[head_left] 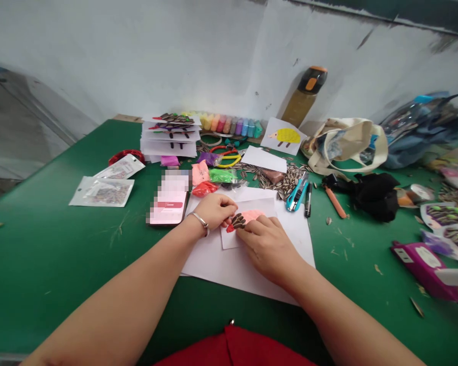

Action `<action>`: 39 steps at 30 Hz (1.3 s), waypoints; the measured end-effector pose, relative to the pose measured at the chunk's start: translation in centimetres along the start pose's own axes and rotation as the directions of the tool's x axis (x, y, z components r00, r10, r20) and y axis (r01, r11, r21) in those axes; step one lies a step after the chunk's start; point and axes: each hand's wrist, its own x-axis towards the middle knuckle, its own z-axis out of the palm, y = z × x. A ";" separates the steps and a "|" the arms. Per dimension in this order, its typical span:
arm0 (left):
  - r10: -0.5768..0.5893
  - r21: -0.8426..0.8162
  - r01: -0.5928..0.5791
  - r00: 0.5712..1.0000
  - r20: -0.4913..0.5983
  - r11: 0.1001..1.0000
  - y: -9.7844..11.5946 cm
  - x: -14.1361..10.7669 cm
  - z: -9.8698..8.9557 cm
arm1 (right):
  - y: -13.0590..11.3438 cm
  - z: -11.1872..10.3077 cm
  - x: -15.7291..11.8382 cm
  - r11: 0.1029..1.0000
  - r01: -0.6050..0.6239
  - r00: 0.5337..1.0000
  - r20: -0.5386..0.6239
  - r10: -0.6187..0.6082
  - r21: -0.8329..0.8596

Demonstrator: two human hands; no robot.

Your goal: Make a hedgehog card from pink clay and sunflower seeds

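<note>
One left hand (210,211) | one right hand (270,246) | one card (232,242) (seeds (238,220) atop)

Solid green across the desk (61,244); plain white on the large sheet (221,269) and small card (229,244). Pale coral pink over the clay patch (254,214), bright red on the clay dab (230,229), dark brown with paler streaks on the seeds (238,221). Vivid green in one packet (222,176), red in a second packet (205,188). Turquoise on the utility knife (294,199), black on the marker (309,200). Yellow for the hedgehog (289,135), magenta on the tape dispenser (423,264). Rainbow-like, from yellow through red to blue, along the row of clay (229,125).
</note>
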 end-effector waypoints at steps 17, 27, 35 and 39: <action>-0.004 -0.026 0.004 1.000 0.006 1.000 -0.2 0.1 0.0 | 0.7 -0.7 -0.2 0.994 -0.020 0.998 -0.050 0.025 0.112; 0.007 -0.347 -0.012 1.000 -0.016 0.938 0.2 -0.7 0.4 | 1.3 -1.1 0.4 0.928 -0.065 0.913 -0.353 0.204 0.367; 0.179 -0.322 -0.161 0.984 0.025 0.933 0.5 -1.8 1.8 | -1.5 -1.5 1.9 0.954 -0.126 0.921 -0.326 0.214 0.271; 0.179 -0.382 -0.176 0.983 -0.026 0.907 0.4 -1.9 1.8 | -1.2 -1.9 2.5 0.973 -0.142 0.930 -0.311 0.195 0.184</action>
